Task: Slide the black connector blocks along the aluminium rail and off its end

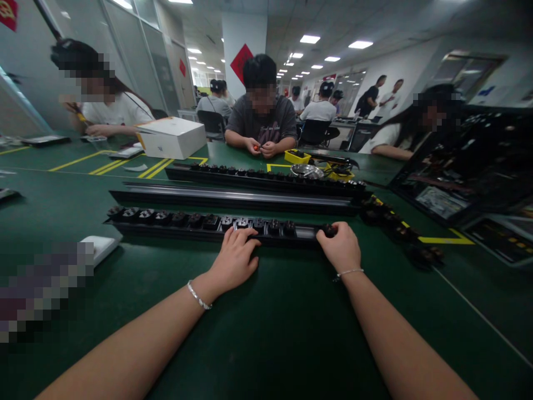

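Note:
A long black tray-like rail [200,234] lies across the green table in front of me, with a row of small black block-shaped parts [179,218] along most of its length. My left hand [235,258] rests on its near edge, fingers stretched out over the rim and around nothing. At the rail's right end, my right hand [343,247] pinches a small dark part [330,229] between thumb and fingers. The exact kind of this part cannot be made out. Between it and the row shows a bare stretch of rail.
Behind lie a second black rail [233,196] and a third one with a row of parts [258,176]. Dark parts [387,222] trail off to the right. Across the table sits a person [262,122], near a white box [175,139], a yellow tray [297,157] and a metal dish [307,171].

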Demonstrator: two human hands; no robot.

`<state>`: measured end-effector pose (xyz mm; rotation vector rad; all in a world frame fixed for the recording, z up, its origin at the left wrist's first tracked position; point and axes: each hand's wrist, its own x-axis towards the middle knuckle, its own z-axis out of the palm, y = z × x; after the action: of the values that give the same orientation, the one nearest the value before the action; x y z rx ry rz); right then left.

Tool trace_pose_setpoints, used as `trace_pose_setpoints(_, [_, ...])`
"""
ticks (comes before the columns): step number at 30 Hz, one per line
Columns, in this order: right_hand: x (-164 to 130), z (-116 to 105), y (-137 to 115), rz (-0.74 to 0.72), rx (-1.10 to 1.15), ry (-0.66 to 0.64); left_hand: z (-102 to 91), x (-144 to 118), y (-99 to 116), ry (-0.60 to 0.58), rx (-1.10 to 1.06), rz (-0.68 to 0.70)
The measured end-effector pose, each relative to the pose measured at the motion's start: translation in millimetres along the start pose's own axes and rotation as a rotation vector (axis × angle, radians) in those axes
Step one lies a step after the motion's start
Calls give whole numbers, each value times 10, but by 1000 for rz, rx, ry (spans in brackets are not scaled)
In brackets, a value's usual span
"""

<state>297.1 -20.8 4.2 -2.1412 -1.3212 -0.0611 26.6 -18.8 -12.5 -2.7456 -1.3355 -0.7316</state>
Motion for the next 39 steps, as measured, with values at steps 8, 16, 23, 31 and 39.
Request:
trace_pose_setpoints(8, [11, 17, 48, -15, 52, 34, 18, -8, 10, 2, -17, -19])
trace_pose_setpoints(16, [19, 5, 62, -16, 100, 71, 22, 3, 0, 6, -38, -14])
trace_pose_setpoints(23, [41, 22, 97, -2, 105, 95, 31, 3, -3, 13, -39, -16])
trace_pose_setpoints(31, [41, 6, 94, 87, 121, 36, 26, 4, -1, 11, -24, -16])
trace_pose_setpoints(39, [57, 20, 128, 83, 142, 50, 15, 1, -1, 4, -37, -20])
